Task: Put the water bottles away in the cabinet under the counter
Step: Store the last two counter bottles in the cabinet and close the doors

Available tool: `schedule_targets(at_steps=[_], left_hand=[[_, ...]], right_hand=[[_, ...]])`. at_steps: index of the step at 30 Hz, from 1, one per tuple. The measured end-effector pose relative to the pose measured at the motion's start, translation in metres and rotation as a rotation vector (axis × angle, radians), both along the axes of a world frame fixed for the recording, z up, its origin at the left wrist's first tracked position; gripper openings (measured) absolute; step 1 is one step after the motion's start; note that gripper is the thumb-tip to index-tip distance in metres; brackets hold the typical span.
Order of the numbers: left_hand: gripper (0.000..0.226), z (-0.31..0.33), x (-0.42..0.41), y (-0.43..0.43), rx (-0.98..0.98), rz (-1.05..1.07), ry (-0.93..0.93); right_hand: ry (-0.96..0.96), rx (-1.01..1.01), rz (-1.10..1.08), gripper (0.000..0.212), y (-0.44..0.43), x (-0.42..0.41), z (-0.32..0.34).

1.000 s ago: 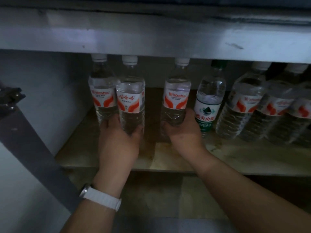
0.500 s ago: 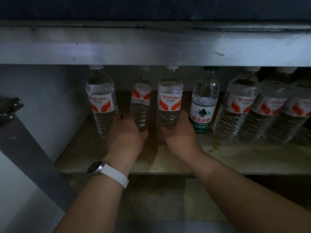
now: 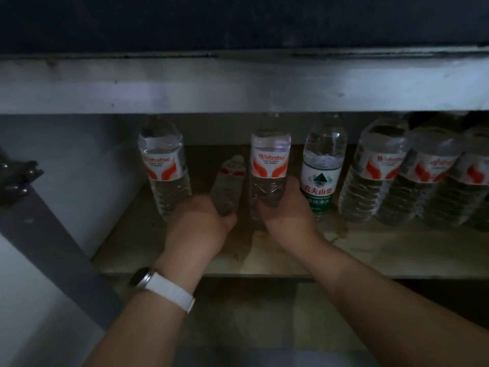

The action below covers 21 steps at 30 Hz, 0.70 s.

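Ribbed clear plastic bottle [image 3: 267,178] — right hand [image 3: 287,217] gripping

Dim, shadowy interior; soft, wide-angle-bent edges.

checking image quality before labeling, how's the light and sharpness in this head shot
Head view: dim cabinet interior; the bottle in the left hand is shadowed and blurred, the bottle in the right hand has a readable label, and the right-side bottles lean from wide-angle distortion.

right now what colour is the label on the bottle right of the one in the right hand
White with a green band, on the clear plastic bottle; the head view shows it.
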<state>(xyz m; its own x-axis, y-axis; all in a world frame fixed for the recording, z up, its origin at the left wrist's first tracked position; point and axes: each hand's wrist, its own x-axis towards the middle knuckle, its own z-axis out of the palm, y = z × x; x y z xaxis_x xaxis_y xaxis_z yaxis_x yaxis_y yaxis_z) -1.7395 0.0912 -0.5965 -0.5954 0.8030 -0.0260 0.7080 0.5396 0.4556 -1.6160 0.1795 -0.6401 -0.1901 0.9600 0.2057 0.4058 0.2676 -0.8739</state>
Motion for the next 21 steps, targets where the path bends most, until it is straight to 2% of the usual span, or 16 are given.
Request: schedule_targets(at_steps=[5, 8, 10, 17, 21], left_hand=[[0.029, 0.005, 0.001, -0.026, 0.018, -0.018, -0.052], [0.053, 0.01, 0.001, -0.011, -0.027, -0.008, -0.043], [0.069, 0.009, 0.0, 0.01, -0.054, -0.004, -0.01], [0.034, -0.003, -0.008, 0.048, -0.117, -0.04, 0.064], [0.026, -0.007, -0.005, 0.039, -0.034, -0.029, 0.21]], right_hand=[[0.043, -0.018, 0.065, 0.051, -0.004, 0.007, 0.001], [0.034, -0.012, 0.122, 0.036, -0.008, 0.013, 0.008], [0.035, -0.015, 0.161, 0.04, -0.012, 0.017, 0.015], [0.053, 0.037, 0.171, 0.045, -0.019, 0.023, 0.013], [0.051, 0.008, 0.176, 0.042, -0.02, 0.025, 0.009]])
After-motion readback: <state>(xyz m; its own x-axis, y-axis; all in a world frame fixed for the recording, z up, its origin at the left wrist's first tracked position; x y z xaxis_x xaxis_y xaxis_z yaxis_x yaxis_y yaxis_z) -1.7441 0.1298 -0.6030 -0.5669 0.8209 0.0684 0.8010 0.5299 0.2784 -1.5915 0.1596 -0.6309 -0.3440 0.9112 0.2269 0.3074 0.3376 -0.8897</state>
